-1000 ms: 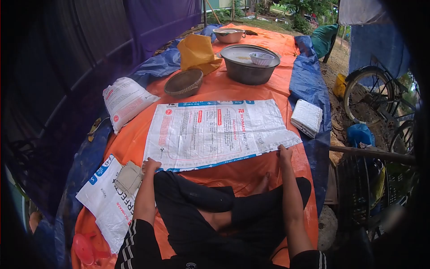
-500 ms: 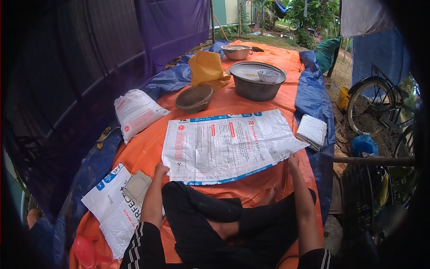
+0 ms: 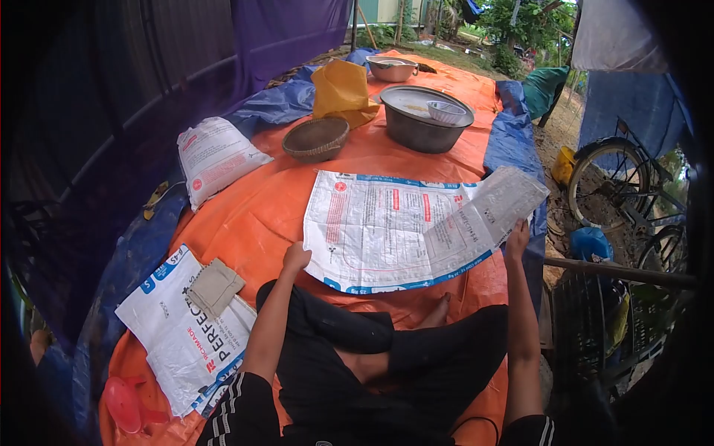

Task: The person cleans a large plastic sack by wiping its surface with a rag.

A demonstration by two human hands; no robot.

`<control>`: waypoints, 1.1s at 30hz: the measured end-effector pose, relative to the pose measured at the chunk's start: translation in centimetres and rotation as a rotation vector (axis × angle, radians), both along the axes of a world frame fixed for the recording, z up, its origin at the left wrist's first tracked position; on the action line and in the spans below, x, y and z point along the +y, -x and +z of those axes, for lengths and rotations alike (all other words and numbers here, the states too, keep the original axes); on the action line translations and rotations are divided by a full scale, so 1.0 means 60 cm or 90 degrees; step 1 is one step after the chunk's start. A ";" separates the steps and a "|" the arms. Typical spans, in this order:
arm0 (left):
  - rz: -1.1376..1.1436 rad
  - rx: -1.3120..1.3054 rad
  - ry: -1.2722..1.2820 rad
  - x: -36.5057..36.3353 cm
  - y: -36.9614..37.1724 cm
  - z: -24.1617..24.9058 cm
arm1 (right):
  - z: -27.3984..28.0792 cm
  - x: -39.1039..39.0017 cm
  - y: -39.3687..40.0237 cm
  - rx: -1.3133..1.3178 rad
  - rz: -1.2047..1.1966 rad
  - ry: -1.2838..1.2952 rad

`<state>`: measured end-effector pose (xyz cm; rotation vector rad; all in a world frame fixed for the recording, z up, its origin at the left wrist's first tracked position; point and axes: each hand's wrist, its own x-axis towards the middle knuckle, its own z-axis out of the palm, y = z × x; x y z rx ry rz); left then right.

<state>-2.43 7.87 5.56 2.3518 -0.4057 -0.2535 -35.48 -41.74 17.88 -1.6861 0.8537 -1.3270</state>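
Gripping white sack [image 3: 372, 234] w/ L hand [image 3: 297, 257] & R hand [image 3: 518, 239]: blue-edged, red print, R end raised.

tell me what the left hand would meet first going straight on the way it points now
Most likely the printed white sack: the left hand points forward at its left edge and seems to touch it, though depth there is unclear.

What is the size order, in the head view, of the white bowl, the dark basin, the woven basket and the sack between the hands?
Largest to smallest:
1. Sack, also the nearest
2. Dark basin
3. Woven basket
4. White bowl
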 end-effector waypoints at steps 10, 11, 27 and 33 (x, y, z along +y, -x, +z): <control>-0.019 0.120 -0.268 -0.013 0.029 0.037 | 0.075 0.139 -0.128 -0.007 0.040 0.120; -0.023 0.126 -0.272 -0.013 0.029 0.037 | 0.088 0.175 -0.140 0.016 0.039 0.140; -0.014 0.169 -0.118 -0.009 -0.046 -0.072 | -0.119 0.546 -0.268 0.269 0.561 0.490; 0.069 0.216 0.017 -0.011 -0.060 -0.083 | -0.227 0.571 -0.273 0.384 0.651 0.497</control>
